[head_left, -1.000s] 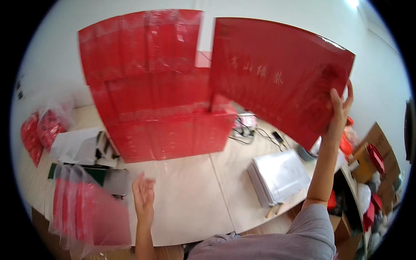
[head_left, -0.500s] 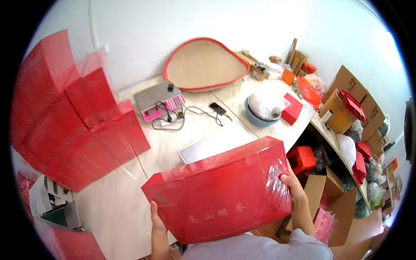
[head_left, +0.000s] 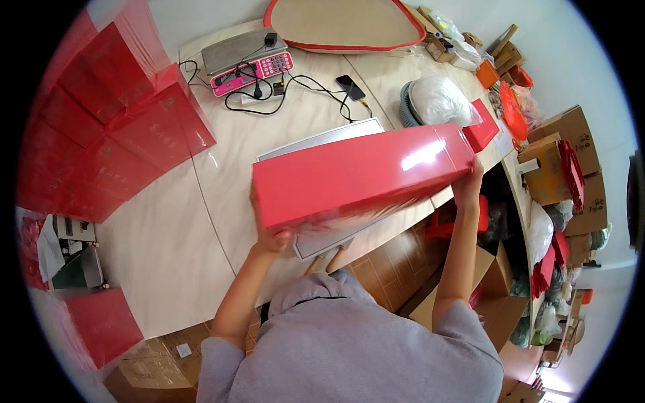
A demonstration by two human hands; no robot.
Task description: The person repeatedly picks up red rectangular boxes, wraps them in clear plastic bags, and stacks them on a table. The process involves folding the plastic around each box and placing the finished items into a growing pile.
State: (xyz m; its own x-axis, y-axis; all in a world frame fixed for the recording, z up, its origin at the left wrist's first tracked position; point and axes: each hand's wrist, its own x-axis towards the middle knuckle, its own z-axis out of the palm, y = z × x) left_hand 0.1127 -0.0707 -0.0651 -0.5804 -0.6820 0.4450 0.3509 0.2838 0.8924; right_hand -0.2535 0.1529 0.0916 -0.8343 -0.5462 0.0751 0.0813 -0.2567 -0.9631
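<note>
A large red gift box [head_left: 356,178] with a glossy clear wrap is held up in front of me, its plain long side turned upward. My left hand [head_left: 271,238] is closed on its near left corner, thumb showing under the edge. At the right end my right hand [head_left: 468,185] grips the other corner, its fingers partly hidden by the box. Beneath the box, a flat silver-white panel with raised edges [head_left: 316,251] lies on the marbled table [head_left: 161,262]. The box covers most of that panel.
Wrapped red boxes [head_left: 101,127] are stacked at the left. Toward the back are a pink-fronted scale [head_left: 245,64] with cables, a phone [head_left: 350,87] and a round tray [head_left: 346,23]. A basin with a plastic bag [head_left: 440,101] stands right; an opened carton [head_left: 494,282] sits below.
The red box has tipped, so its lettered face has turned away and its plain side now faces up. Both hands have moved up and forward with it, over the panel.
</note>
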